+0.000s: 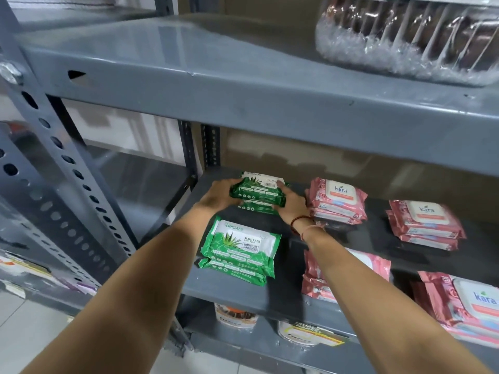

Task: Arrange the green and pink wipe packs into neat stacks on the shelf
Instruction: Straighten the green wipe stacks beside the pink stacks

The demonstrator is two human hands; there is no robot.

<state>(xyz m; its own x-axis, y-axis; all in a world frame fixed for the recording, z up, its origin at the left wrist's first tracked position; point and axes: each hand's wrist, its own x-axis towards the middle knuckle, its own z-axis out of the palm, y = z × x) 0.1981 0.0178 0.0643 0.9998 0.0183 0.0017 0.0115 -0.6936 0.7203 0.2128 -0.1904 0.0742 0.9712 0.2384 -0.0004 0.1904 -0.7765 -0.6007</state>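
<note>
On the grey shelf [243, 290], a rear stack of green wipe packs [258, 193] sits at the back left. My left hand [220, 195] grips its left end and my right hand [293, 207] grips its right end. A second stack of green packs [240, 251] lies nearer the front edge, below my hands. Pink wipe packs stand in four stacks: back middle [337, 202], back right [425, 225], front middle [375, 263] partly hidden by my right forearm, and front right [464, 306].
The upper shelf [243, 85] hangs low over the packs and carries a plastic-wrapped bundle [410, 36] at the right. A perforated upright post [62, 157] stands at the left. Jars [235, 315] sit on the shelf below.
</note>
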